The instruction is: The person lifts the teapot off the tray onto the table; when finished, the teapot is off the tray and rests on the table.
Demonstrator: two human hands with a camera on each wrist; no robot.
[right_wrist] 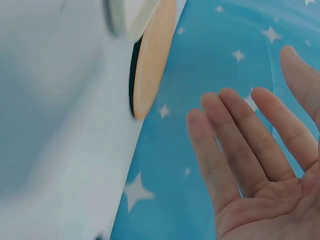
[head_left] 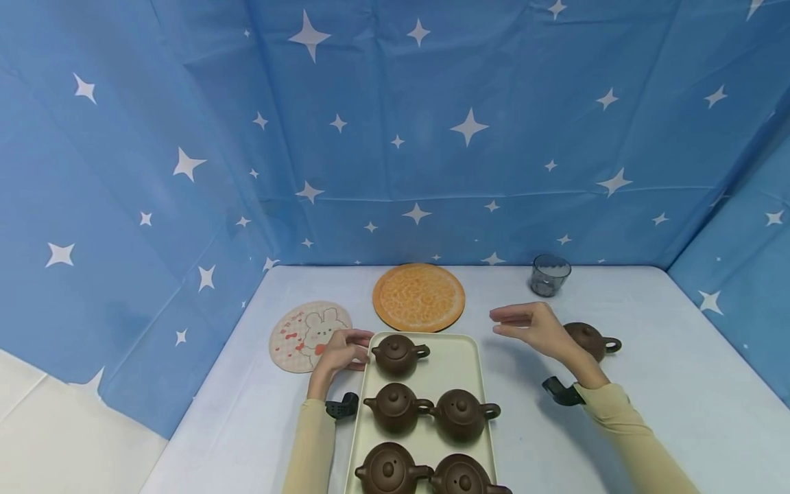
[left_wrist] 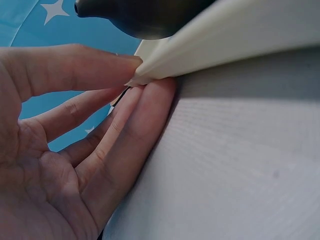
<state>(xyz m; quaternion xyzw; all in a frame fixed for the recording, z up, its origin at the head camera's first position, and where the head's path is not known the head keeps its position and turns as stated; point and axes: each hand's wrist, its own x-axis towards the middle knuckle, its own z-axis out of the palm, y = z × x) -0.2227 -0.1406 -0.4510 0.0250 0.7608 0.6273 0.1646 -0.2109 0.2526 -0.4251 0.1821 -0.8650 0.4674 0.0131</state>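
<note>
A cream rectangular tray carries several small dark brown clay teapots, their lids on. My left hand grips the tray's far left corner; in the left wrist view the thumb lies over the rim and fingers reach under it. To the right of the tray, my right hand is raised above the table and holds nothing. Its fingers are extended, apart from the tray. Partly hidden behind that hand and wrist is another brown teapot on the table.
An orange round mat lies just beyond the tray. On the left is a round mat with a rabbit picture, partly behind my left hand. A grey see-through glass stands at the back right. A blue starry curtain borders the white table.
</note>
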